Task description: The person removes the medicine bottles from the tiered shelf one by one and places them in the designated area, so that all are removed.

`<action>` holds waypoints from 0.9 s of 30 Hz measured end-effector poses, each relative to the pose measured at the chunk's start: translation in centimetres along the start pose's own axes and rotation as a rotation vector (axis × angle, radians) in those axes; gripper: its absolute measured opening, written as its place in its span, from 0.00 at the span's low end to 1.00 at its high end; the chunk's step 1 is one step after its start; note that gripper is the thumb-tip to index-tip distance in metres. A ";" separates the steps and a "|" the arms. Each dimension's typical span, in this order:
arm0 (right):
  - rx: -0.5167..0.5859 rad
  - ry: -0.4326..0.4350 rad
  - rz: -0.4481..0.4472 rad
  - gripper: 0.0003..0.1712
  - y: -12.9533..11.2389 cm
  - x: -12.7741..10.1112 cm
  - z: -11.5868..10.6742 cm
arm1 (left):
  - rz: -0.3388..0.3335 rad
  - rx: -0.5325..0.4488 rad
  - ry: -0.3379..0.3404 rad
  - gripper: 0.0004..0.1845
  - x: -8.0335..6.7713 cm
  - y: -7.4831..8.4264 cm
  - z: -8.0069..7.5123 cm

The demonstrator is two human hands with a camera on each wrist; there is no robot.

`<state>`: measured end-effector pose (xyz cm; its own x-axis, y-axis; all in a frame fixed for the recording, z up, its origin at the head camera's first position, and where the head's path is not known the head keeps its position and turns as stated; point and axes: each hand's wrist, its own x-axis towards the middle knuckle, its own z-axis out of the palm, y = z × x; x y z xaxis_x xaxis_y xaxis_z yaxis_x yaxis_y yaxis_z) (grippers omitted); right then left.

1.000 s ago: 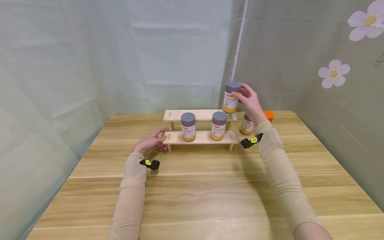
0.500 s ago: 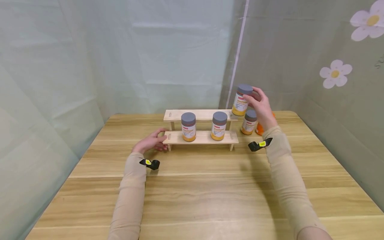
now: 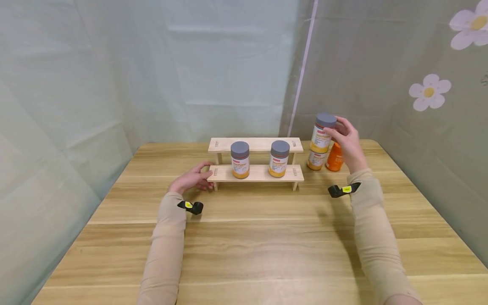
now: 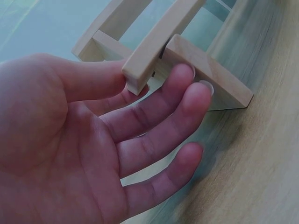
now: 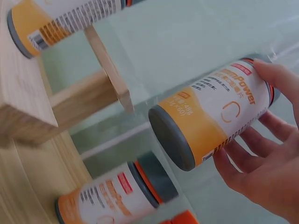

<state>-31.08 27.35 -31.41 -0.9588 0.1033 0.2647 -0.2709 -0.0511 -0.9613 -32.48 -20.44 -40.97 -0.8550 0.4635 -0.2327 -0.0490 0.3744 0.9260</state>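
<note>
My right hand grips a supplement bottle with a grey lid and a white-and-yellow label, to the right of the two-tier wooden rack. The right wrist view shows this held bottle in the air, thumb and fingers near its lid end. Below it, a matching bottle stands on the table, partly hidden by it in the head view. My left hand pinches the left end of the rack's lower board. In the left wrist view the thumb lies on top of the board and a finger beneath.
Two more matching bottles, one left and one right, stand on the lower board. An orange bottle stands on the table at the right, beside the matching bottle. Pale curtains hang behind the table.
My right hand has carried its bottle rightward and slightly down, from over the upper board's right end to above the standing bottle. The left hand has kept its place on the rack.
</note>
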 end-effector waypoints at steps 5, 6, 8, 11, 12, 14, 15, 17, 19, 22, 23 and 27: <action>0.029 -0.027 -0.019 0.21 0.3 -1.0 -1.3 | 0.008 -0.004 0.001 0.30 -0.1 -0.2 0.1; 0.048 -0.026 -0.024 0.20 0.4 -1.2 -1.5 | 0.011 -0.006 -0.001 0.31 -0.1 -0.3 0.1; 0.070 -0.022 -0.029 0.19 0.7 -1.5 -1.8 | 0.015 -0.013 -0.008 0.31 -0.3 -0.4 0.0; 0.108 -0.005 -0.030 0.17 1.2 -1.9 -2.3 | 0.006 -0.031 -0.012 0.31 -0.5 -0.7 -0.2; 0.117 0.000 -0.030 0.17 1.4 -2.0 -2.5 | 0.004 -0.035 -0.015 0.31 -0.5 -0.8 -0.2; 0.136 0.006 -0.034 0.17 1.7 -2.2 -2.9 | 0.006 -0.037 -0.021 0.31 -0.6 -1.0 -0.2; 0.145 0.008 -0.038 0.17 1.8 -2.3 -3.0 | 0.000 -0.043 -0.017 0.31 -0.6 -0.9 -0.2; 0.170 0.003 -0.050 0.17 2.0 -2.4 -3.4 | 0.002 -0.043 -0.017 0.31 -0.7 -0.9 -0.2; 0.196 -0.001 -0.066 0.17 2.1 -2.5 -3.8 | 0.004 -0.039 -0.016 0.31 -0.7 -0.8 -0.3; 0.241 0.000 -0.090 0.17 2.1 -2.6 -4.4 | -0.001 -0.038 -0.011 0.31 -0.8 -0.7 -0.3; 0.243 0.005 -0.098 0.17 2.1 -2.7 -4.6 | 0.001 -0.036 -0.014 0.31 -0.7 -0.7 -0.3; 0.273 0.017 -0.117 0.17 2.0 -2.9 -5.5 | 0.001 -0.039 -0.016 0.31 -0.7 -0.7 -0.2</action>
<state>-28.42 32.38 -34.55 -0.9188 0.1404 0.3688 -0.3945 -0.3032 -0.8674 -32.00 -21.21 -41.41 -0.8467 0.4768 -0.2360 -0.0685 0.3422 0.9371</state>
